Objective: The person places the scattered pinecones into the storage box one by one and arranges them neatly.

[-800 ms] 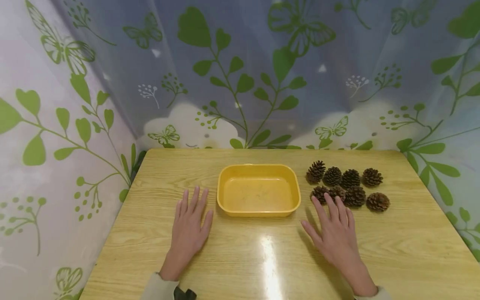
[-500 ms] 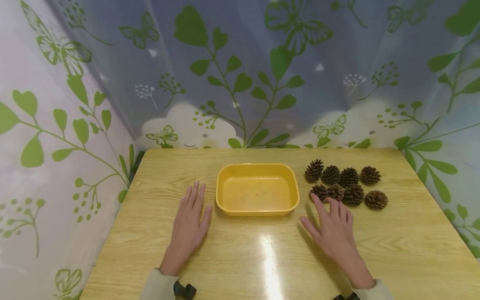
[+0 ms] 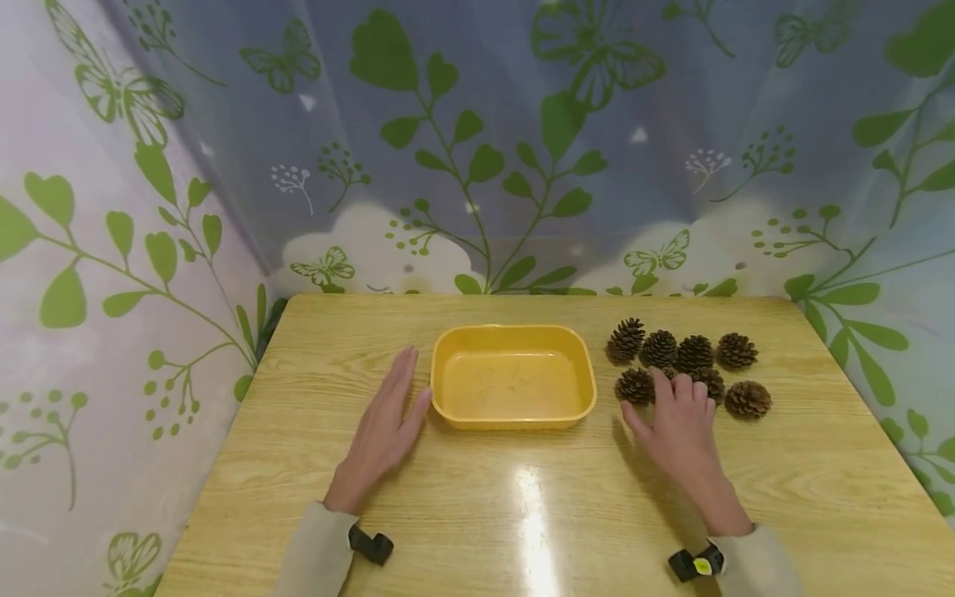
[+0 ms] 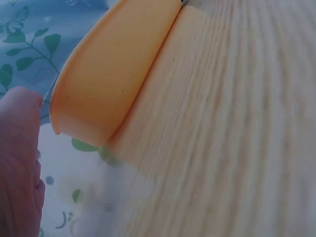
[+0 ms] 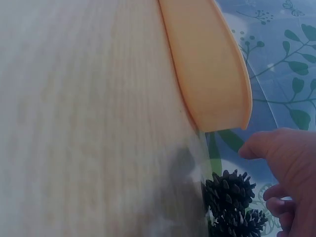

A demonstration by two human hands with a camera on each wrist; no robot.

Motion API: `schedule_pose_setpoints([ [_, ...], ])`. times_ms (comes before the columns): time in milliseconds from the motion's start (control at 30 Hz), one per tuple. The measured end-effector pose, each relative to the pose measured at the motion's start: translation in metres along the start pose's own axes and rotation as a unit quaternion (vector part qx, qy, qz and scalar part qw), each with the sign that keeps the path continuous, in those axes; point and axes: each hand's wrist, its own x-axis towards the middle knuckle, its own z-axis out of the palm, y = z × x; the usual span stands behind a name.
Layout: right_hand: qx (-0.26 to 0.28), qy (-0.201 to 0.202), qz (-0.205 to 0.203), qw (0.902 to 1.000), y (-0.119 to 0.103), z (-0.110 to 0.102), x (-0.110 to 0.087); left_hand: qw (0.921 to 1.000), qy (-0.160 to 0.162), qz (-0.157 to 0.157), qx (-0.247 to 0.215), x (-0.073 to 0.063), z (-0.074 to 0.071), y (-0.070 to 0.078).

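A yellow rectangular tub [image 3: 513,423] stands on the wooden table. Left of it, my left hand [image 3: 382,427] is held with fingers straight and together, its thumb tip right at the tub's left wall. To the right, brown pine cones lie in two rows. My right hand [image 3: 682,435] is over the front row, fingers bent, partly hiding two cones. Its thumb stands apart, near the front left pine cone [image 3: 634,386]. In the right wrist view, the thumb and fingers of the right hand [image 5: 291,168] are spread beside a pine cone [image 5: 229,190], with nothing between them.
Other pine cones sit behind, among them one at the back left [image 3: 625,341], and one at the front right [image 3: 748,400]. A curtain [image 3: 477,149] with leaves and butterflies encloses the table [image 3: 477,514] at the back and sides. Black straps [image 3: 370,545] circle both wrists.
My left hand has turned and shifted right, up to the tub. The right hand has moved forward and slightly right over the front pine cones, its fingers more bent. Tub and cones have stayed put.
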Motion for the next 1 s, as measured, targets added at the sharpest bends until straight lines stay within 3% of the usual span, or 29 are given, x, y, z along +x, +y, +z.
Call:
schedule_pose_setpoints([
  [167, -0.008, -0.027, 0.015, 0.9995, 0.005, -0.003, 0.008, 0.9985, -0.024, 0.002, -0.05, 0.011, 0.005, -0.003],
  [433, -0.025, -0.054, 0.017, 0.9981, 0.007, -0.007, 0.014, 0.9922, -0.03, 0.025, -0.119, 0.029, 0.018, -0.011],
  [767, -0.041, -0.071, 0.007, 0.9966, 0.009, -0.01, 0.023, 0.9711, 0.012, 0.043, -0.234, 0.031, 0.029, -0.029],
  [867, -0.044, -0.073, 0.005, 0.9964, 0.008, -0.011, 0.025, 0.9675, 0.009, 0.052, -0.247, 0.032, 0.028, -0.028],
  [1000, -0.055, -0.072, 0.002, 0.9959, 0.008, -0.012, 0.026, 0.9635, -0.001, 0.06, -0.261, 0.033, 0.017, -0.014],
])
